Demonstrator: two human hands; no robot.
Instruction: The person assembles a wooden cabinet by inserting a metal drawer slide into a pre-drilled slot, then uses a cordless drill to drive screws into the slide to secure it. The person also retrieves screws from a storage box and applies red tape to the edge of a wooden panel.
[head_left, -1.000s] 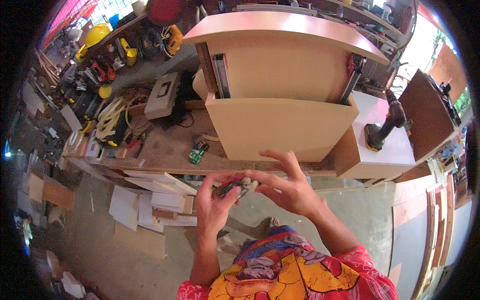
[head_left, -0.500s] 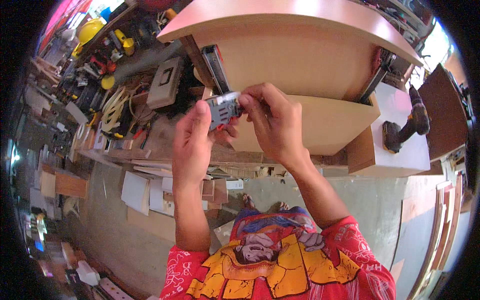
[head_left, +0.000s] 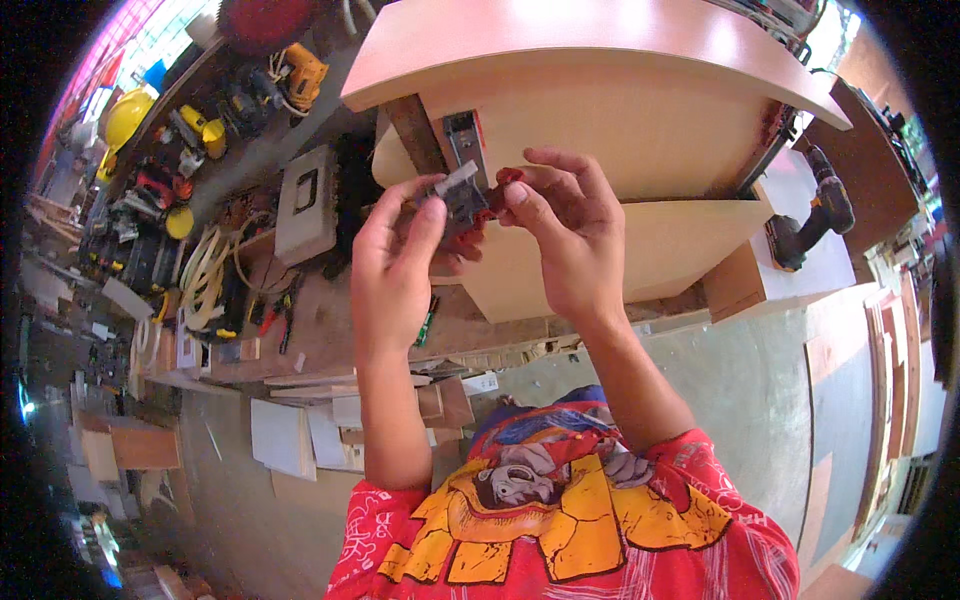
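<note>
My left hand [head_left: 393,250] is closed on a small grey fitting [head_left: 462,194], flat with slots, like a drawer-slide clip. Red bits show at its lower edge, beneath my fingers. At its right end, a dark red part [head_left: 508,178] is pinched between the thumb and fingers of my right hand [head_left: 580,235]. Whether the two parts are joined is unclear. Just beyond my hands stands a light wood cabinet [head_left: 640,110], with a metal drawer slide [head_left: 465,142] on its left and another slide [head_left: 768,165] on its right.
A cordless drill [head_left: 815,212] lies on a white-topped box [head_left: 800,265] at the right. On the workbench [head_left: 330,330] to the left are a grey tool case [head_left: 306,205], coiled edging strip [head_left: 203,275] and pliers [head_left: 285,320]. Board offcuts [head_left: 285,435] are stacked below.
The grey fitting has turned and tilted between my hands. My right hand's fingers have spread more, and the dark red part now shows in its pinch. The whole view has shifted slightly.
</note>
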